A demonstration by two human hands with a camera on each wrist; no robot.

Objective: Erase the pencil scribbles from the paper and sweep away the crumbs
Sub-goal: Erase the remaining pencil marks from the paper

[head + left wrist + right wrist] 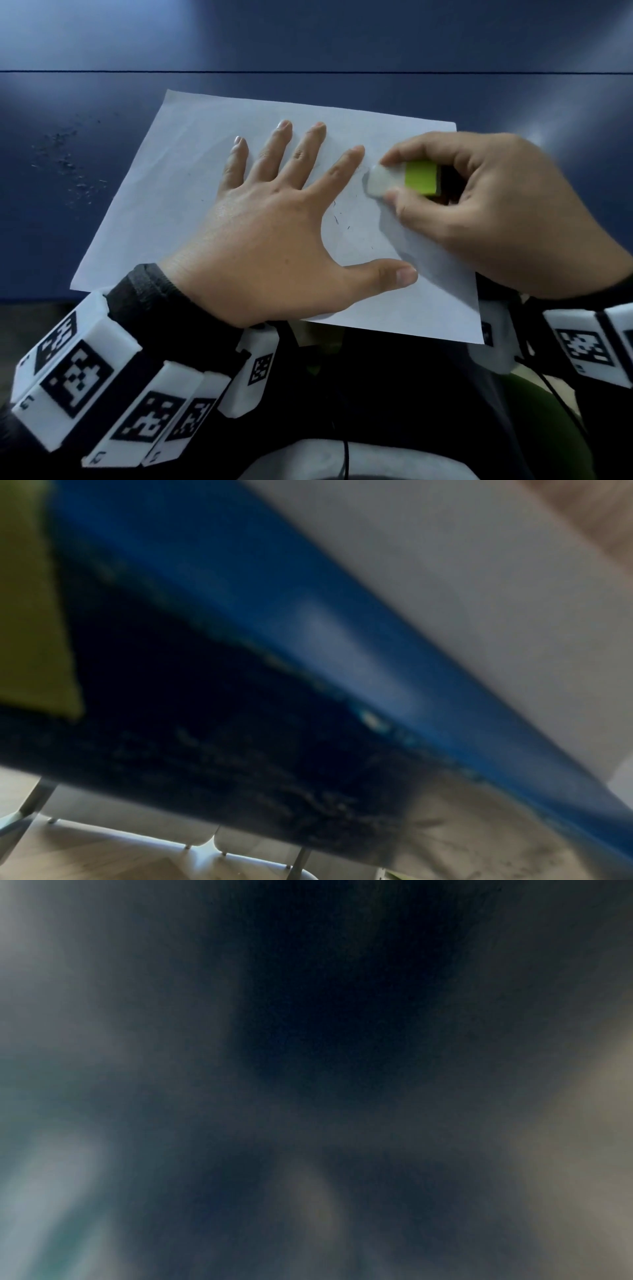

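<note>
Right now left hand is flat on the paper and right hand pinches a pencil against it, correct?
Not a pencil. The head view shows the right hand pinching an eraser, white with a green sleeve, against the paper. The left hand does lie flat on it.

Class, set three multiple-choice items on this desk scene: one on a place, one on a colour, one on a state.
1. Where do most crumbs lie?
A. on the table, left of the paper
B. on the eraser
C. on the left hand

2. What colour is the eraser's sleeve?
A. red
B. green
C. black

3. How is the left hand?
A. fist
B. flat on the paper, fingers spread
C. lifted off the table

Key:
1 A, specks dot the blue table beside the paper.
2 B, a green band wraps the eraser that the right hand pinches.
3 B, it lies spread on the sheet.
</note>
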